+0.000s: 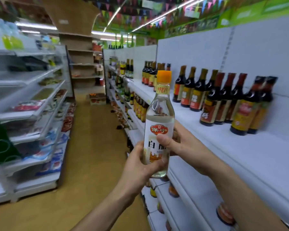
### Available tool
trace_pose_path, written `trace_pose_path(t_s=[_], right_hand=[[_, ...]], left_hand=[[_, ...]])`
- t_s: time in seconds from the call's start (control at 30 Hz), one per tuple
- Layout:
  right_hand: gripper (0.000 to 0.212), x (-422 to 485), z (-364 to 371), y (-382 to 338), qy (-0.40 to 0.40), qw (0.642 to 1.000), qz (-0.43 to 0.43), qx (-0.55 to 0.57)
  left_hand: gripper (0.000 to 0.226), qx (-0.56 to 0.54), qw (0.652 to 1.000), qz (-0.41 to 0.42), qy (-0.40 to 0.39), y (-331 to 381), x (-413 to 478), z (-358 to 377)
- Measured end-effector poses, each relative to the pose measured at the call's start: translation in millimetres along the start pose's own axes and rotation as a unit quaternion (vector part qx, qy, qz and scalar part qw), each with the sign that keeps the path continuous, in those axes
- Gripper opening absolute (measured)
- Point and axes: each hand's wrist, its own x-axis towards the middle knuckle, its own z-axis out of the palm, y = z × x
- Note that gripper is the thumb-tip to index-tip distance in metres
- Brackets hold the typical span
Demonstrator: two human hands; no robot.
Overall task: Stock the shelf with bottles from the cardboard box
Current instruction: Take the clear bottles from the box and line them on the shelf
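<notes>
I hold a clear bottle with an orange cap and a white label upright in front of me. My left hand grips its lower part from the left. My right hand wraps round its middle from the right, thumb across the label. The bottle is in the air over the aisle, just left of the white shelf on my right. Rows of dark bottles stand at the back of that shelf, with bare white board in front of them. No cardboard box is in view.
More dark bottles stand further along the same shelf. Lower shelves on the right hold jars. Racks of packaged goods line the left side. The yellow aisle floor runs ahead to a box of goods.
</notes>
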Motion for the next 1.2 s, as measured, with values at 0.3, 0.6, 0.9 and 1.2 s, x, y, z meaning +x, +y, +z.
trace_pose_path(t_s=[0.3, 0.6, 0.9, 1.2], right_hand=[[0.051, -49.9, -108.2, -26.8, 0.109, 0.991, 0.010, -0.075], [0.042, -113.9, -204.4, -12.0, 0.190, 0.974, 0.063, -0.105], [0.054, -163.6, -262.0, 4.7, 0.304, 0.935, 0.126, -0.133], [0.041, -186.4, -282.0, 15.8, 0.377, 0.893, 0.185, -0.159]], left_hand=[[0.050, -0.039, 0.992, 0.026, -0.115, 41.5, 25.3, 106.2], [0.051, -0.057, 0.979, 0.020, -0.195, 34.5, 49.2, 230.9], [0.053, -0.078, 0.952, 0.003, -0.297, 26.6, 61.4, 324.5], [0.045, -0.077, 0.916, -0.005, -0.394, 20.6, 77.1, 365.5]])
